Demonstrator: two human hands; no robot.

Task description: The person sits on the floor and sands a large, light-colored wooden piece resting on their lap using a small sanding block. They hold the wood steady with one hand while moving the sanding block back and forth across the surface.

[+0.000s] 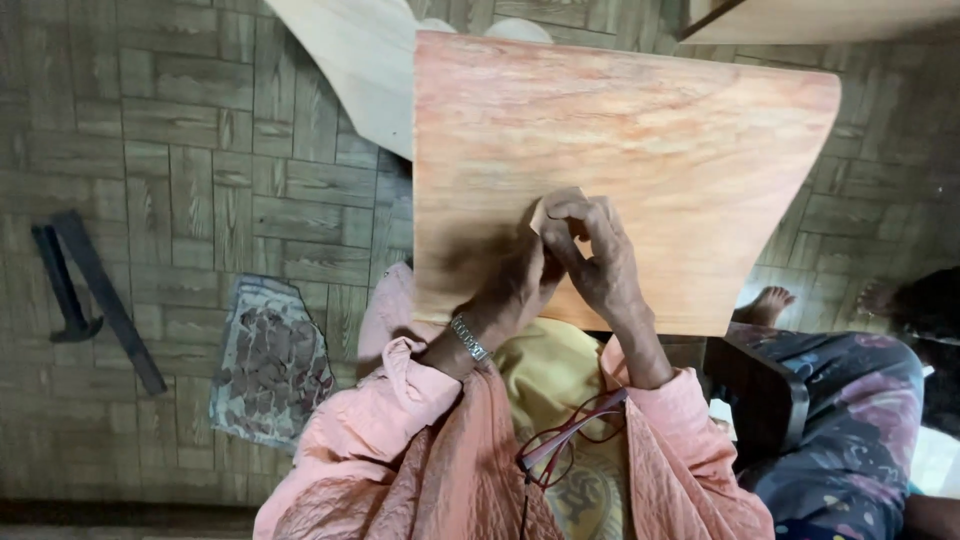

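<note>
Here my two hands meet on the board, near its close edge and a little left of its middle. My left hand is curled, fingers bent in toward the right one, and it seems to share the hold on a small tan pad, which looks like a folded bit of sandpaper, though I cannot tell for sure. My right hand is closed too, fingertips pinched at that same pad and pressed down on the wood.

The board is a broad, flat, reddish-orange panel with pale streaks of grain. Its long axis runs left to right across my view, and the grain runs the same way. The far edge is wider than the near one: the right side curves inward as it comes toward me, so the panel tapers to the near edge, which lies over my lap. The left edge is straight and runs near to far.

A silver watch sits on my left wrist. Red-rimmed glasses hang against my chest, over a yellow shirt and pink sleeves.

A paler plank lies beyond the board's far left corner, partly under it. The floor is grey-brown wood-pattern tile. On it, far left, lies a dark hammer beside a dark bar, and nearer me a worn patterned cloth. At the right, another person's bare foot rests on the floor.
</note>
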